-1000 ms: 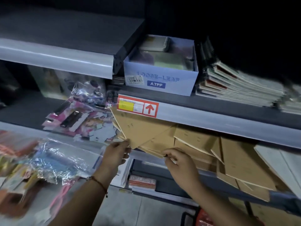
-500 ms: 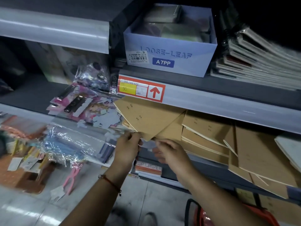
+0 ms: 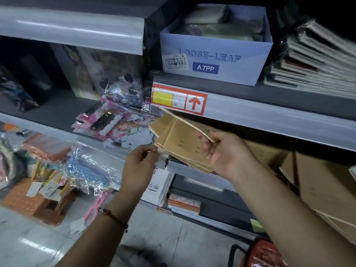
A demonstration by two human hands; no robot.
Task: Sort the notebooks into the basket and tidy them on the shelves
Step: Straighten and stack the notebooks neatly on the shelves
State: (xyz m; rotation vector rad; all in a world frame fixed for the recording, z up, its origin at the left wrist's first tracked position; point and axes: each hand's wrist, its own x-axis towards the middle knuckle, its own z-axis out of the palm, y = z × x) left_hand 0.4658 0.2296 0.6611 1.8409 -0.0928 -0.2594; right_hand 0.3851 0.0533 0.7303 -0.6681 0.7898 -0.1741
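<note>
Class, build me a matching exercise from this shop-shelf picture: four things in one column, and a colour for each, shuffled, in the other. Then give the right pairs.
Things:
1. loose-leaf box
2. notebooks gripped by the right hand
3. arrow on the shelf label
4. scissors hanging below the left hand

Colours:
A. pink
B. red
C. pale blue
D. brown

Pairs: 1-C, 2-D, 3-B, 4-A

My right hand (image 3: 227, 153) is turned palm up, fingers (image 3: 207, 146) curled round the kraft notebooks (image 3: 179, 143); my left hand (image 3: 141, 166) pinches their lower corner.
</note>
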